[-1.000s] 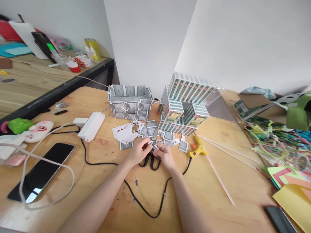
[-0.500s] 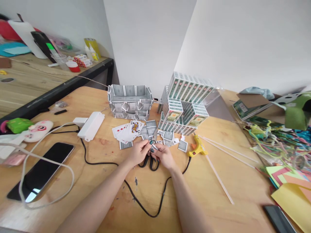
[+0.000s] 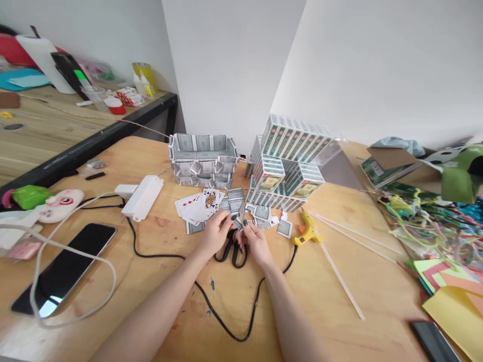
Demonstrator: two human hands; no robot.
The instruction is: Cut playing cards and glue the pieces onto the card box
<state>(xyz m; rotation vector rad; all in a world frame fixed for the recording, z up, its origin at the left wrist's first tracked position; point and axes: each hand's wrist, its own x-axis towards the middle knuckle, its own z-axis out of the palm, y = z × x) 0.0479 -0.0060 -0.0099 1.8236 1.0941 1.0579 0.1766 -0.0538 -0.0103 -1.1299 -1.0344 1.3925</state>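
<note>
A small cut piece of playing card (image 3: 237, 224) is held between my hands in the middle of the table. My left hand (image 3: 217, 233) pinches it from the left, and my right hand (image 3: 258, 244) grips its right edge with thumb and fingers. Black-handled scissors (image 3: 239, 260) lie beneath my hands, blades pointing away. Just beyond, a fan of playing cards (image 3: 193, 205) lies face up at the left. Cut card pieces (image 3: 261, 212), mostly grey-patterned side up, are scattered at the right. Farther back stands a box built of folded cards (image 3: 203, 160).
Stacked card packs (image 3: 290, 166) stand at the back right. A yellow glue gun (image 3: 311, 231) lies right of my hands, near clear glue sticks (image 3: 341, 279). Its black cord (image 3: 241, 339) loops in front of me. A phone (image 3: 65, 269) and white adapter (image 3: 143, 198) are at the left.
My hands have moved slightly apart, and the card piece between my fingers has turned so its patterned side shows more. The view has shifted a little.
</note>
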